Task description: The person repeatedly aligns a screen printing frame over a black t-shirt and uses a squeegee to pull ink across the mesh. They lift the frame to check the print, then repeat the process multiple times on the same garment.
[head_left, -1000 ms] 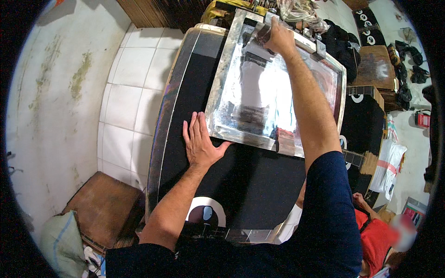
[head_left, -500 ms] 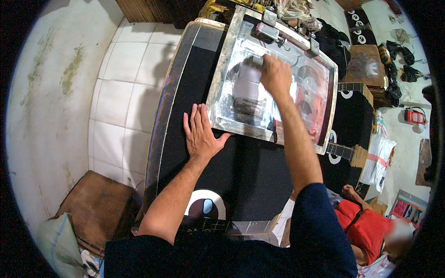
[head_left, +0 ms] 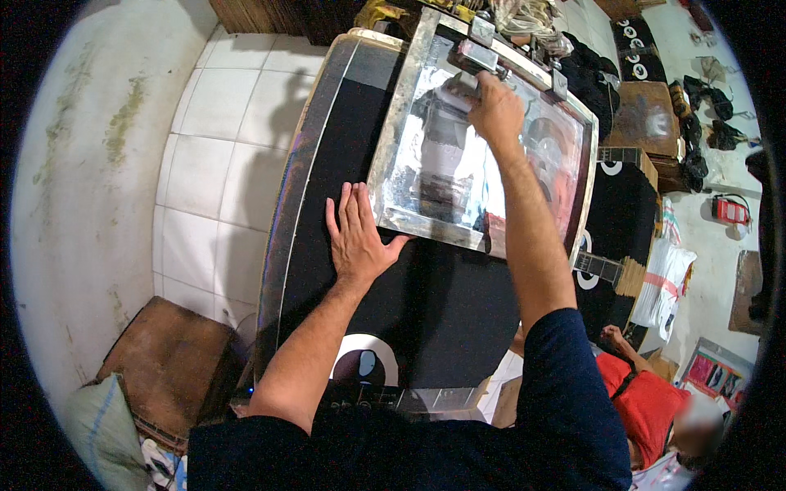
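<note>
My left hand lies open with fingers spread on black fabric over the board, beside the lower-left corner of a metal-framed screen. My right hand is closed on a dark squeegee over the upper part of the screen's shiny, smeared surface, just below metal clamps on the back bar. A white ring print with a dark middle shows near my body. A reddish block sits at the screen's near edge, partly behind my forearm.
Tiled floor and a stained wall are left, with a brown board stack and a sack. To the right stand black printed boards, white bundles, a red case and another person in red. Cord bundles lie behind.
My right hand came down from the screen's back bar to its middle, then moved back up a little with the squeegee. My left hand stayed beside the frame.
</note>
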{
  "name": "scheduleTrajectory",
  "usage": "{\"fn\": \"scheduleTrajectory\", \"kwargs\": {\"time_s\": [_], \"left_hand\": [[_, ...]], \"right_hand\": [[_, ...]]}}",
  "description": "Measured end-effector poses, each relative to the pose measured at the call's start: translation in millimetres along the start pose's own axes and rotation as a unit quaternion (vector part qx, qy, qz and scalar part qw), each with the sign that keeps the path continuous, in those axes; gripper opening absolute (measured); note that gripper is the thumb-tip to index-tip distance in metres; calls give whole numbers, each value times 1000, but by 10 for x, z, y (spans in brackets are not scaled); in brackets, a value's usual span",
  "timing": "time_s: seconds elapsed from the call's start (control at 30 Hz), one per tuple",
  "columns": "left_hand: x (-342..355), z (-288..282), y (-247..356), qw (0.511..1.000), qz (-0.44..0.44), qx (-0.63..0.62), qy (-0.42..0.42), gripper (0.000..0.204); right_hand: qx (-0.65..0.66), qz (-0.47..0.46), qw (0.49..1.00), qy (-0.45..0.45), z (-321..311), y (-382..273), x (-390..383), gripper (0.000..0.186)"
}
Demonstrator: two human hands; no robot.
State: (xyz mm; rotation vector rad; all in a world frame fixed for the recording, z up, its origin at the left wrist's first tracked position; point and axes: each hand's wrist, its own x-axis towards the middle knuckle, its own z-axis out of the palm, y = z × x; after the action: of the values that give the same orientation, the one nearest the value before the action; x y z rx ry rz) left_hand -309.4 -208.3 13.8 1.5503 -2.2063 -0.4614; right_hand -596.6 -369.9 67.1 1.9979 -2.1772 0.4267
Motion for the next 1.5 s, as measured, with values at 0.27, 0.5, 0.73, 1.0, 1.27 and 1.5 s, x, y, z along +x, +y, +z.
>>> {"fn": "scheduleTrajectory", "kwargs": {"time_s": [0.27,0.5,0.73,1.0,1.27,1.5], "left_hand": [[21,-27,-17,996,-2,-89,26,133],[36,89,-146,977,28,-195,83,117],[-45,180,-196,962,64,-241,113,119],[-33,151,-175,957,53,-263,110,116],[-35,171,-185,955,54,-267,117,116],[-25,101,-167,962,-1,-270,49,126]], "right_hand": [[-6,-1,1000,-23,-376,-519,-1105,26],[19,-5,997,-72,-458,-425,-1150,33],[38,7,998,-56,-522,-207,-582,38],[26,8,988,-155,-525,-182,-625,46],[-12,23,992,-123,-167,211,319,66],[32,36,994,-96,-430,-451,-997,31]]}}
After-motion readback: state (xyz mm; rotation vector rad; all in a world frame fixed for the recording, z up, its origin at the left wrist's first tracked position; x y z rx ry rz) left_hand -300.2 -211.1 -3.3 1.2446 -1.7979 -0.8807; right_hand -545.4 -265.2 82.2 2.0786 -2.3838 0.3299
